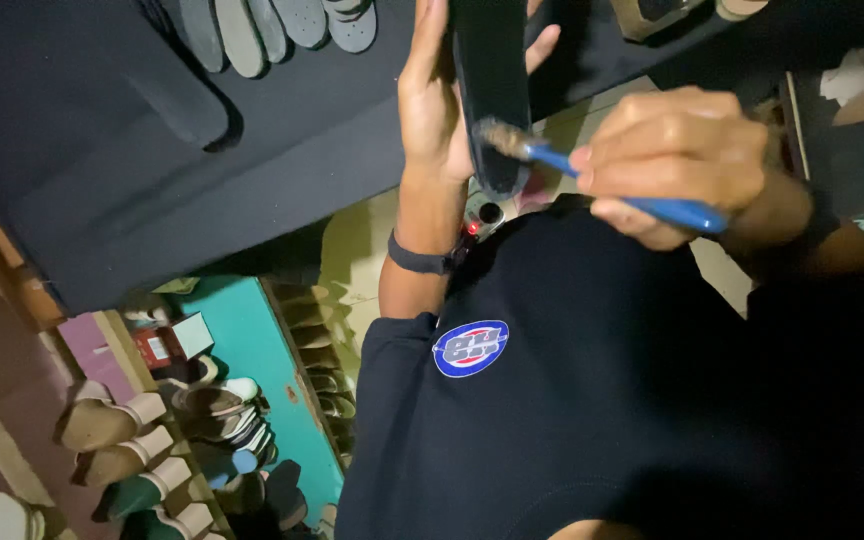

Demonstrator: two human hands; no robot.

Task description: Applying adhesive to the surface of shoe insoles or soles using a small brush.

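Note:
My left hand (430, 95), with a dark band on its wrist, is raised and grips a long black shoe sole (490, 70) that stands upright. My right hand (677, 150) is closed around a brush with a blue handle (667, 208). The brush's brownish bristles (497, 138) touch the lower part of the sole. Both hands are held close in front of my chest, which is covered by a dark shirt (602, 400) with a round blue and white badge. The top of the sole runs out of view.
A large dark sheet (102, 170) spreads across the upper left, with several grey insoles (272, 25) lying at its top edge. Lower left, a teal shelf unit (252, 350) and racks hold several sandals and shoes (112, 440). Clutter sits at the right edge.

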